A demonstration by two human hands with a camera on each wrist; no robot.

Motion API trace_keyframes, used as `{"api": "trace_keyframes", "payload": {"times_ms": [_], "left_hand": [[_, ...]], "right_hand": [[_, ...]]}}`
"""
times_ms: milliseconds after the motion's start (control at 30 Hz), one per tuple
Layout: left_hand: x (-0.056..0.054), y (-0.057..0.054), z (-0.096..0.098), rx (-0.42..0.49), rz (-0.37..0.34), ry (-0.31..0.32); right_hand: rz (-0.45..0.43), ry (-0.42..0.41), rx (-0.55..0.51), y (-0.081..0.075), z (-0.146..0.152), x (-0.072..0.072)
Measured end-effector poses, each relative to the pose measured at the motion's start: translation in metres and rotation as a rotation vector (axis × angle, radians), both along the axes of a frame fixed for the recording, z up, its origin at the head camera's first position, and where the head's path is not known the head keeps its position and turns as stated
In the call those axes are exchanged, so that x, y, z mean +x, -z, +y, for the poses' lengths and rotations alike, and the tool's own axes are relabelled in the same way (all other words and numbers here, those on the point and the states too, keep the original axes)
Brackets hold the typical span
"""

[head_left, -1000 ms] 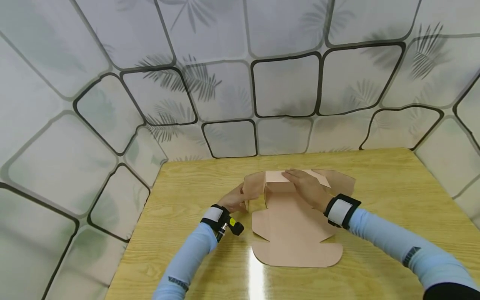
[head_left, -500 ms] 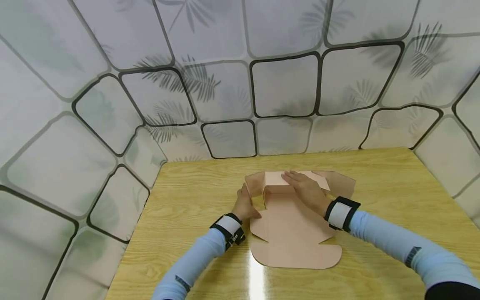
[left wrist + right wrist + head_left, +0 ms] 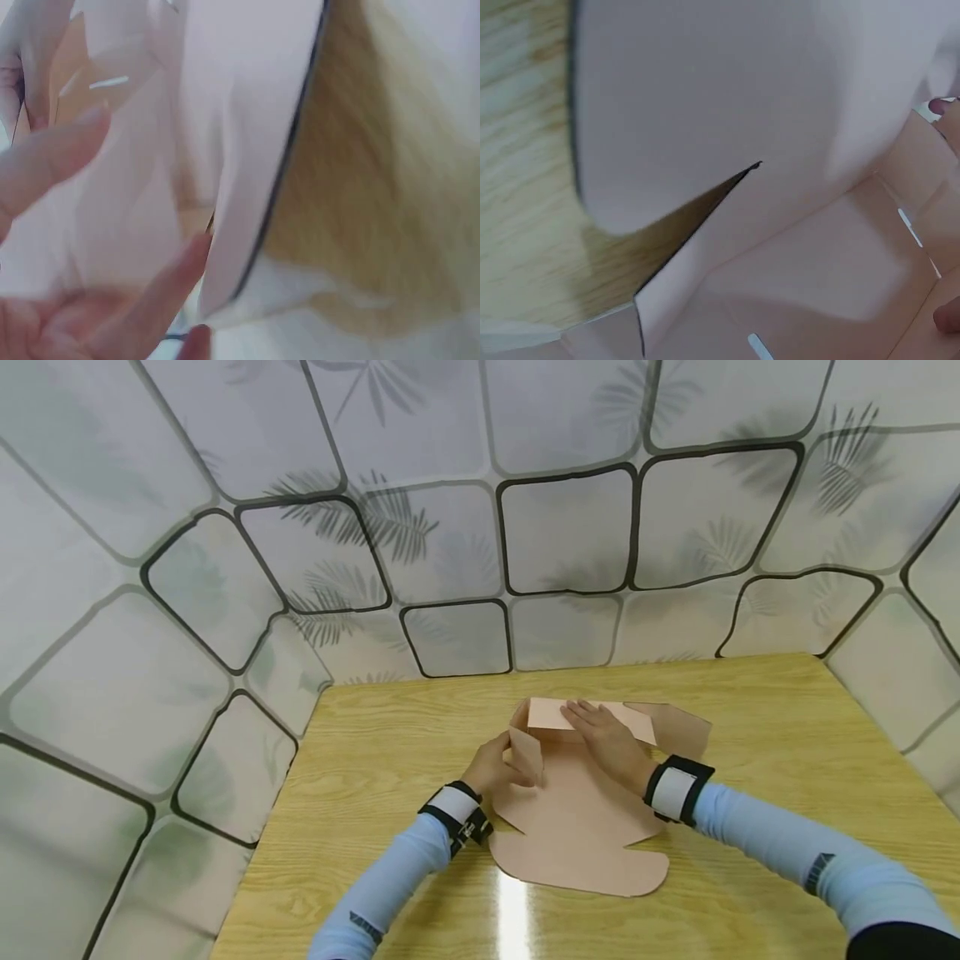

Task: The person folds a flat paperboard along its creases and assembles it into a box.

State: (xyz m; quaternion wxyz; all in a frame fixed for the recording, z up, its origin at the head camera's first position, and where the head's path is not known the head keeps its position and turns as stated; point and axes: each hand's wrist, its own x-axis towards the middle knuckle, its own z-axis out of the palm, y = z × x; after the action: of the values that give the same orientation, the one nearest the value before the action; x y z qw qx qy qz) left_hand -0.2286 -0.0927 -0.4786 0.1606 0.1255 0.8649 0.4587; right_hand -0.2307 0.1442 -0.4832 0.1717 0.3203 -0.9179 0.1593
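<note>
A partly folded brown cardboard box (image 3: 585, 827) lies on the table, its far wall standing with a panel (image 3: 546, 713) folded over the top. On that panel rest the straight fingers of my right hand (image 3: 615, 743). My left hand (image 3: 495, 767) is at the left end, fingers against a side flap (image 3: 527, 755) that is bent inward. In the left wrist view, its fingers (image 3: 161, 296) touch the cardboard and the thumb stands apart. The right wrist view shows the box's cut slits and inner folds; one fingertip (image 3: 949, 316) appears at its edge.
The right end flap (image 3: 681, 728) sticks outward beyond my right hand. The near rounded flap (image 3: 585, 868) lies toward the front of the wood-grain table (image 3: 390, 735). Patterned fabric walls (image 3: 570, 535) rise behind and at the sides.
My left hand has gone from the left flap's lower edge to its outer side, and the flap now folds inward. The box's near end has shifted slightly left. The right hand stays on the panel.
</note>
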Motion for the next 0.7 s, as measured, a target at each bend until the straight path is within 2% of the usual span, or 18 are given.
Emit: {"api": "trace_keyframes", "payload": {"times_ms": [100,200,267,367,500,700], "left_hand": [[0.0,-0.005,-0.001,-0.125,0.079,0.034],[0.0,-0.007,0.002,-0.234,0.181,0.026],[0.0,-0.008,0.006,-0.261,0.235,0.004],[-0.002,-0.006,0.014,-0.265,0.277,-0.036],[-0.005,-0.004,0.023,-0.286,0.295,-0.091],[-0.011,-0.009,0.031,-0.295,0.288,-0.143]], "right_hand": [[-0.039,-0.03,-0.006,-0.002,-0.001,0.003],[-0.031,-0.047,0.01,-0.003,-0.002,0.005],[-0.011,-0.049,0.019,-0.003,-0.003,0.005],[0.014,-0.052,0.021,-0.004,-0.003,0.004],[0.043,-0.059,0.026,-0.004,-0.003,0.002],[0.075,-0.044,0.005,-0.008,-0.002,-0.003]]}}
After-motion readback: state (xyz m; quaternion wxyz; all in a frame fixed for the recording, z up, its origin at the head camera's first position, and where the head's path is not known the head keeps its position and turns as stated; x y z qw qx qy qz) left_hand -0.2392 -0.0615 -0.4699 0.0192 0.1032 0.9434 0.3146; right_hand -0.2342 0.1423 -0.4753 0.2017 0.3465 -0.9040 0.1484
